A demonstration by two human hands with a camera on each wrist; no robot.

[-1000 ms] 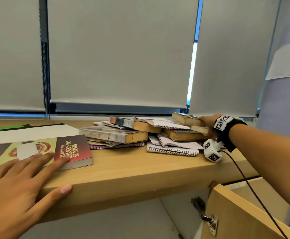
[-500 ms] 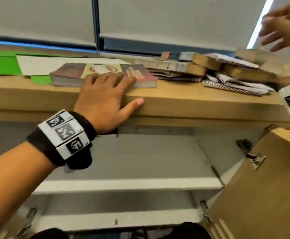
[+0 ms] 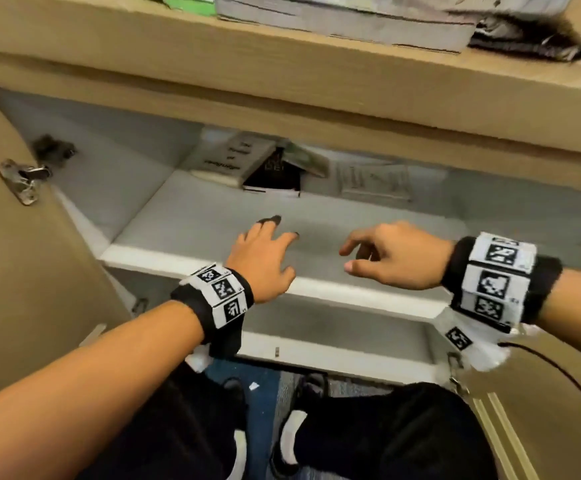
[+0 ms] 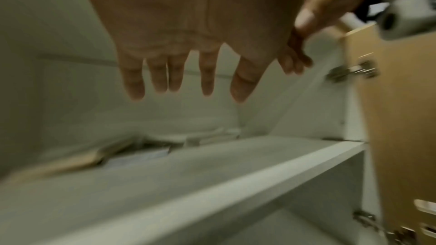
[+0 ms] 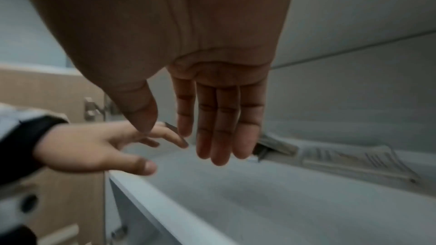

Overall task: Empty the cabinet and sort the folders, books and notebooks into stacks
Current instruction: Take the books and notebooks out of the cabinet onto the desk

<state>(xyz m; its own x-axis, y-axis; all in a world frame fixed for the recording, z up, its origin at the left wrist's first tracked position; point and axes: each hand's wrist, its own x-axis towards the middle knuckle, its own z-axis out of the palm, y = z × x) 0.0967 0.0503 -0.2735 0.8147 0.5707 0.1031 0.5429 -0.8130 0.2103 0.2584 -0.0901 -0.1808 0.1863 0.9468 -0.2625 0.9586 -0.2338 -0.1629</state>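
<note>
Both my hands reach into the open cabinet over its white upper shelf (image 3: 195,258). My left hand (image 3: 265,251) has spread, straight fingers and holds nothing. Beside it, my right hand (image 3: 379,258) is also empty, fingers relaxed. At the back of the shelf lie a pale book (image 3: 230,157), a dark book (image 3: 275,174), a greenish item (image 3: 308,161) and a white printed booklet (image 3: 372,181). The wrist views show my left hand (image 4: 186,74) and right hand (image 5: 212,124) with fingers extended, short of these books. Sorted books (image 3: 344,15) lie on the wooden top (image 3: 282,64).
Wooden cabinet doors stand open on the left (image 3: 22,271) and right (image 3: 541,410), with metal hinges (image 3: 22,174). A lower white shelf (image 3: 316,355) sits beneath. My legs and shoes (image 3: 292,441) are on the blue-grey floor below.
My view dropped from the wooden top to the cabinet interior. Both hands left the books on top and moved down into the upper shelf, empty.
</note>
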